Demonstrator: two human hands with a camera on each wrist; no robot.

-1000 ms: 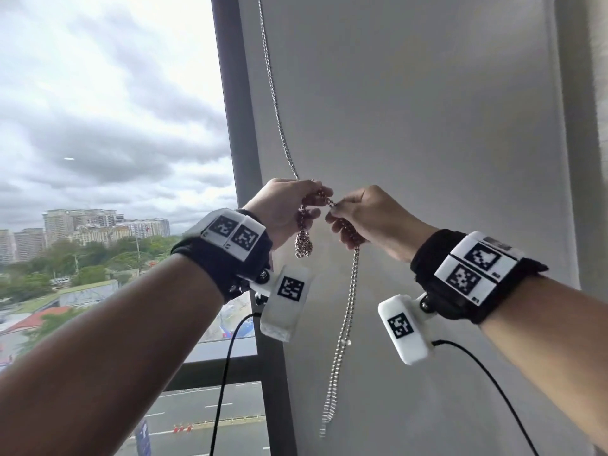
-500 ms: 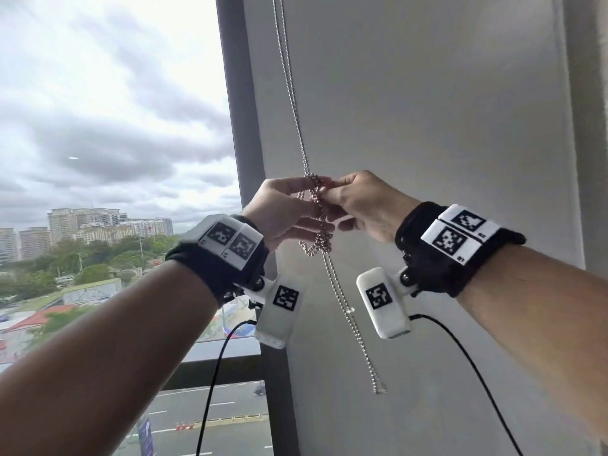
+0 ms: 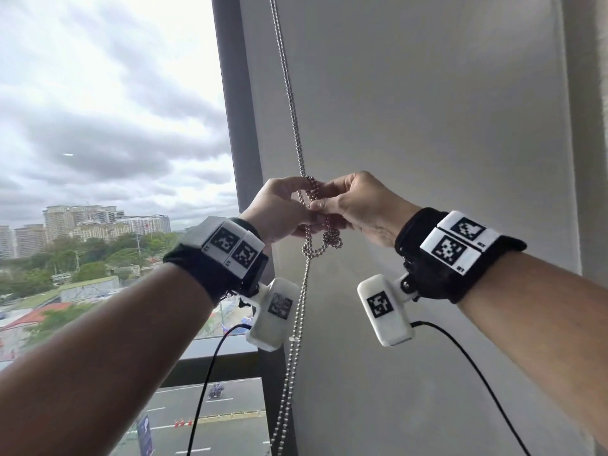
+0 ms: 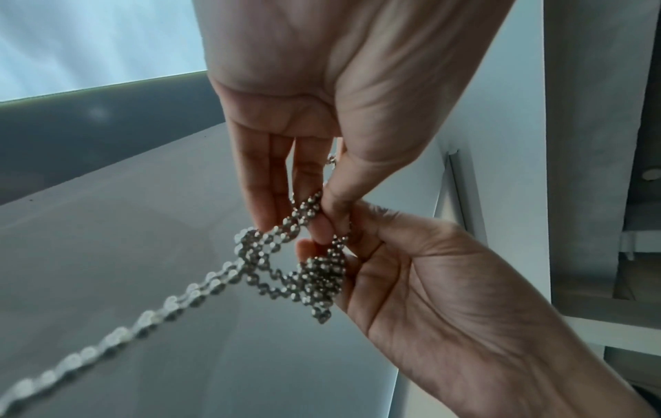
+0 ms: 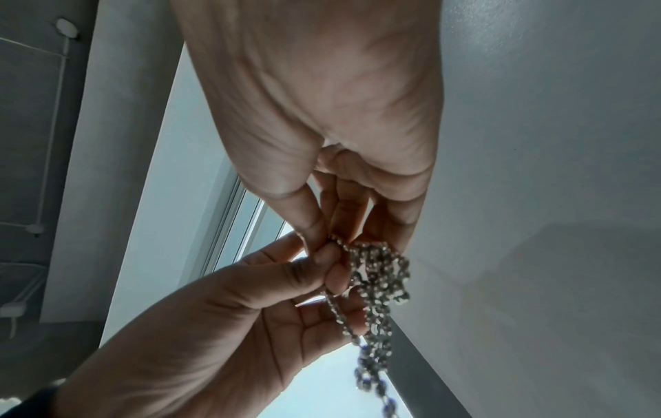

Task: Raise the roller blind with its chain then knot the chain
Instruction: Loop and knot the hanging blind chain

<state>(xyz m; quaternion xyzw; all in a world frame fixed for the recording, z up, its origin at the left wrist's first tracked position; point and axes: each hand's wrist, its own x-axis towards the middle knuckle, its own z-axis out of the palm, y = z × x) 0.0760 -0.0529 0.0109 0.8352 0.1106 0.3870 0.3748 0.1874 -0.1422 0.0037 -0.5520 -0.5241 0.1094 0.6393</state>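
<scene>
Left hand (image 3: 279, 209) and right hand (image 3: 355, 205) meet at the ball chain (image 3: 297, 324), each pinching it in front of the grey blind (image 3: 427, 126); from the head view their fingertips hide the crossing. Half a second back the tail swung rightward; it now hangs straight. Left wrist view shows a loose loop (image 4: 272, 265) bunched against the right palm. Right wrist view blurs the chain's lower run.

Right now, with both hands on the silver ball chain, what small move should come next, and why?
Probably draw the hands apart to cinch the knot. The left hand and right hand both pinch the silver ball chain, and its loop hangs loose and open below the fingers, not yet tight.
</scene>
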